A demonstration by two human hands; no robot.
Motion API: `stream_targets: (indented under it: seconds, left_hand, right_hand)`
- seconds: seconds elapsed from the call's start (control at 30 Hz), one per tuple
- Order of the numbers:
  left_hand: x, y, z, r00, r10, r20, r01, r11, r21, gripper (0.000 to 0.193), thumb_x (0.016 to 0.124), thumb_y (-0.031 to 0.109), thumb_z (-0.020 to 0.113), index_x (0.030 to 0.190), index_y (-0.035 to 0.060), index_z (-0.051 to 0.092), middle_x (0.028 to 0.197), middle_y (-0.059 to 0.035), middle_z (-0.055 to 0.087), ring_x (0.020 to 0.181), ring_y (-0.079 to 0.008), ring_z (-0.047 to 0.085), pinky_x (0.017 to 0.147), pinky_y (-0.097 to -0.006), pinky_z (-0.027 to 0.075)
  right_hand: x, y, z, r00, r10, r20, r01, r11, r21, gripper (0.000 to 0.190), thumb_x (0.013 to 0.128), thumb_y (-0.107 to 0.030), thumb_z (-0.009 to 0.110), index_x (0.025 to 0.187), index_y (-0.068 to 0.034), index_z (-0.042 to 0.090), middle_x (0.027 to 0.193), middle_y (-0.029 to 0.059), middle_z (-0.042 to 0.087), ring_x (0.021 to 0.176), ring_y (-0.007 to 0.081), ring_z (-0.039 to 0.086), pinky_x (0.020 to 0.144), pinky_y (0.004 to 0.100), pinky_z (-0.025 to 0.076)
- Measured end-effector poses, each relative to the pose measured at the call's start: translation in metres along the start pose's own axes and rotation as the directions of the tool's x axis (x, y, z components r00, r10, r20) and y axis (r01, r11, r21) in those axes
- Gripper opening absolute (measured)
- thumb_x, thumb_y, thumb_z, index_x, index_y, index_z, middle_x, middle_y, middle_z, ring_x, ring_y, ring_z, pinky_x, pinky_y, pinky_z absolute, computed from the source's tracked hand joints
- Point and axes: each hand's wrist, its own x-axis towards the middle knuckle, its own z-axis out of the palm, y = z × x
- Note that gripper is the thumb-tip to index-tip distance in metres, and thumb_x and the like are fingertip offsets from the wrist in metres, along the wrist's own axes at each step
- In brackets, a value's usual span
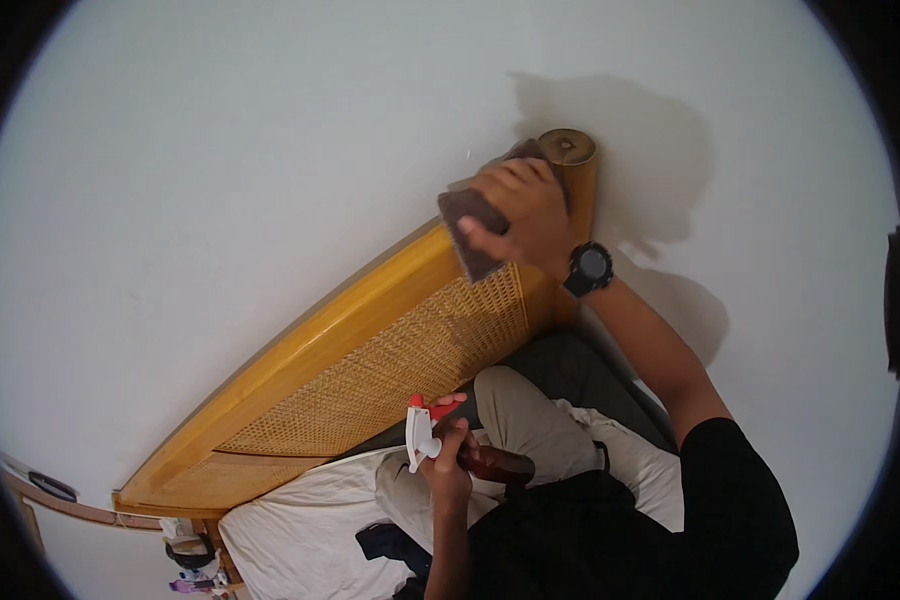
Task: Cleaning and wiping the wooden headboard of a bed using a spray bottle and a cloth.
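Note:
My right hand [521, 214], with a black watch on its wrist, presses a dark grey-brown cloth [474, 232] against the top rail of a wooden headboard [330, 334], close to its round corner post [576, 180]. Part of the cloth sticks out beyond my fingers. Lower down, my left hand [450, 450] holds a brown spray bottle [502, 465] around its neck; the bottle lies tilted, its white and red trigger head [418, 435] pointing away from my body. A woven cane panel [390, 367] fills the headboard below the rail.
I sit cross-legged on a bed with a white sheet [292, 525]. Dark blue cloth [394, 544] lies on it, and a dark grey cushion or mattress part [562, 360] is by the headboard. A pale wall [232, 150] stands behind. Small items [191, 562] are at the lower left.

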Motion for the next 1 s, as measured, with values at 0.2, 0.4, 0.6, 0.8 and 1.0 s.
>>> stream_targets:
  seconds: [0.2, 0.4, 0.6, 0.8, 1.0]
  left_hand:
    - [-0.002, -0.007, -0.005, 0.998, 0.019, -0.057, -0.019, 1.0, 0.012, 0.071, 0.084, -0.004, 0.061, 0.15, 0.0036, 0.034, 0.117, -0.0174, 0.063, 0.056, -0.0103, 0.051, 0.047, -0.0246, 0.045]
    - [-0.004, -0.019, -0.022, 0.987, 0.063, -0.145, -0.056, 0.997, 0.057, 0.061, 0.083, -0.005, 0.062, 0.141, 0.0007, 0.043, 0.116, -0.018, 0.065, 0.054, -0.0099, 0.051, 0.045, -0.0236, 0.044]
    - [-0.003, -0.016, -0.006, 0.974, 0.078, -0.212, -0.059, 0.994, 0.095, 0.041, 0.083, -0.004, 0.063, 0.123, -0.0017, 0.053, 0.115, -0.0174, 0.066, 0.053, -0.0101, 0.051, 0.045, -0.0235, 0.043]
    - [-0.004, -0.009, 0.005, 0.985, 0.119, -0.127, -0.107, 0.99, 0.095, 0.04, 0.085, -0.003, 0.062, 0.123, -0.0017, 0.053, 0.117, -0.0173, 0.065, 0.054, -0.0107, 0.051, 0.046, -0.0245, 0.043]
    - [-0.004, 0.007, 0.008, 0.996, 0.087, -0.018, -0.088, 0.996, -0.014, 0.075, 0.083, -0.007, 0.061, 0.151, 0.0065, 0.034, 0.114, -0.0192, 0.064, 0.057, -0.0134, 0.053, 0.045, -0.0252, 0.046]
  right_hand:
    - [-0.005, -0.006, 0.021, 0.97, 0.056, -0.238, -0.06, 0.998, -0.012, 0.024, 0.08, -0.028, 0.068, 0.094, -0.009, 0.071, 0.093, 0.006, 0.068, 0.097, 0.0252, 0.062, 0.095, 0.043, 0.039]
    - [0.001, -0.064, 0.061, 0.951, 0.124, -0.283, -0.084, 0.985, 0.149, 0.023, 0.08, -0.028, 0.068, 0.091, -0.008, 0.07, 0.091, 0.0055, 0.068, 0.091, 0.0234, 0.062, 0.089, 0.0429, 0.039]
    - [0.012, -0.107, 0.09, 0.978, 0.001, -0.207, 0.042, 0.979, 0.201, 0.029, 0.082, -0.032, 0.069, 0.093, -0.006, 0.07, 0.092, 0.0072, 0.067, 0.09, 0.0236, 0.062, 0.087, 0.0414, 0.041]
    - [0.008, -0.074, 0.07, 0.963, -0.108, -0.246, 0.166, 0.959, 0.232, 0.032, 0.082, -0.033, 0.07, 0.097, -0.005, 0.07, 0.101, 0.0094, 0.069, 0.097, 0.024, 0.063, 0.088, 0.0416, 0.044]
    - [0.014, -0.021, 0.008, 0.972, -0.06, -0.228, 0.064, 0.998, 0.012, 0.032, 0.081, -0.031, 0.071, 0.101, -0.006, 0.069, 0.104, 0.0078, 0.069, 0.102, 0.025, 0.063, 0.092, 0.041, 0.043]
